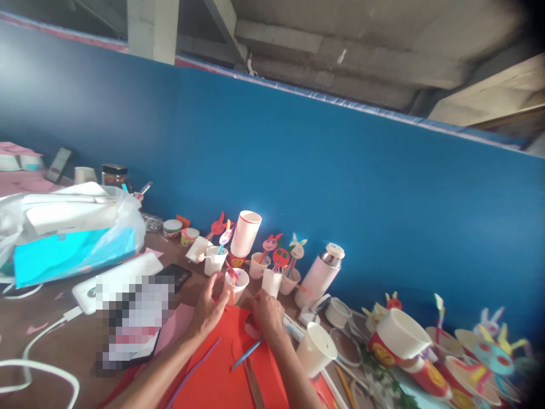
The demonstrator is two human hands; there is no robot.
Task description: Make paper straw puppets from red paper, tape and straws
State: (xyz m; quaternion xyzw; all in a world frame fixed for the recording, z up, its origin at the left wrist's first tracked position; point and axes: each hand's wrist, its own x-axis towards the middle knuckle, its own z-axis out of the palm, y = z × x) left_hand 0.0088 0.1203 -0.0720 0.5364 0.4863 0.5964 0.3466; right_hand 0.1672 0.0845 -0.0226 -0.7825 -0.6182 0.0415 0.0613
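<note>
Red paper (213, 375) lies in front of me, with a blue pen (247, 355), scissors (254, 383) and a purple strip (193, 372) on it. My left hand (209, 309) is beside a white paper cup (237, 284) holding a small red and orange paper piece, its fingers curved and apart at the cup's left side. Near the base of another white cup (271, 282), topped by a red paper face (281, 258), is my right hand (268, 312). Its fingers are bent down and partly hidden, so what they touch cannot be made out.
Several cups with paper animal faces stand along the blue partition (272, 159). A stacked cup tower (246, 233) and a pink thermos (319, 275) rise behind. Phone (140, 324), power bank (117, 281) and plastic bag (76, 227) are left; an upright cup (315, 349) is right.
</note>
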